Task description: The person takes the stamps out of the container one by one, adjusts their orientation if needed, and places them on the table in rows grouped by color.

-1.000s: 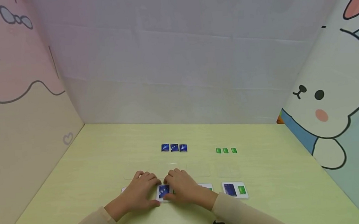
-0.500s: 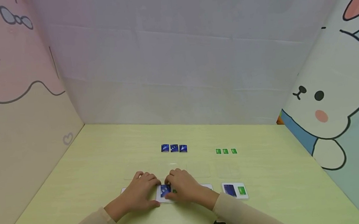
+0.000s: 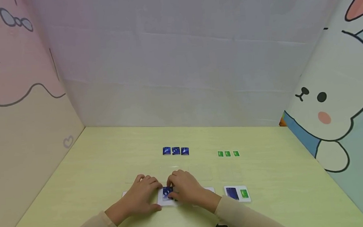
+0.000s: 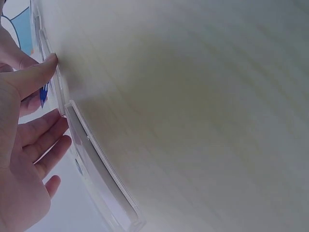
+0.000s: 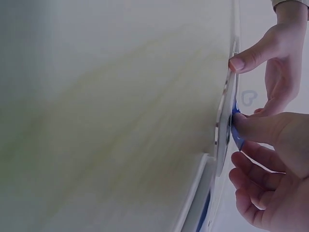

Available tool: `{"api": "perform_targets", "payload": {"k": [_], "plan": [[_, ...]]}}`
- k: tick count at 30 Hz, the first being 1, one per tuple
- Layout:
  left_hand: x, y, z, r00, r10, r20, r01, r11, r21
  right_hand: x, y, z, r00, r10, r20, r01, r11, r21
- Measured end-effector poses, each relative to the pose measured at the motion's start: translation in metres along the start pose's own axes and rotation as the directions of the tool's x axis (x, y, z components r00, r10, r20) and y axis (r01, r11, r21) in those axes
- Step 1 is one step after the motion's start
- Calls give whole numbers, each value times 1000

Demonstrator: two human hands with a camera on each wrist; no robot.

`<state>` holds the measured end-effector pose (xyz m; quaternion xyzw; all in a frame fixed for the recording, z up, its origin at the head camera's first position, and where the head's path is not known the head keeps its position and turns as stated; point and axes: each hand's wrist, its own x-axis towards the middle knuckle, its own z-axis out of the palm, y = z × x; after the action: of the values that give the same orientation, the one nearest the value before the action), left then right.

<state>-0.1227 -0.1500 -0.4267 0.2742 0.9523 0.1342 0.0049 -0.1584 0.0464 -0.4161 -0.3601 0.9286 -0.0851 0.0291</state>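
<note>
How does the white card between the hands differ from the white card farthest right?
The first card is partly hidden; the farthest-right card shows fully. The first card's blue piece is pinched by the right hand; the farthest-right card's blue piece lies flat, untouched. Both cards are white and carry a blue piece.

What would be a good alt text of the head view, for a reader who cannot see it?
A person's right hand pinches a dark blue piece at a white card on a pale yellow table, while the left hand holds the card's left end. Farther back lie three blue pieces and, to the right, three green pieces.
</note>
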Motion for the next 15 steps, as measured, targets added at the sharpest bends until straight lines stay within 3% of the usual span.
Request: {"api": "perform_targets", "payload": {"k": [7, 15], "plan": [[0, 0, 1, 1000, -6, 7, 7, 1000, -7, 2, 1, 0, 1000, 20, -17, -18, 994, 106], [1, 0, 2, 1000, -14, 6, 14, 1000, -13, 5, 6, 0, 997, 72, 27, -76, 964, 255]]}}
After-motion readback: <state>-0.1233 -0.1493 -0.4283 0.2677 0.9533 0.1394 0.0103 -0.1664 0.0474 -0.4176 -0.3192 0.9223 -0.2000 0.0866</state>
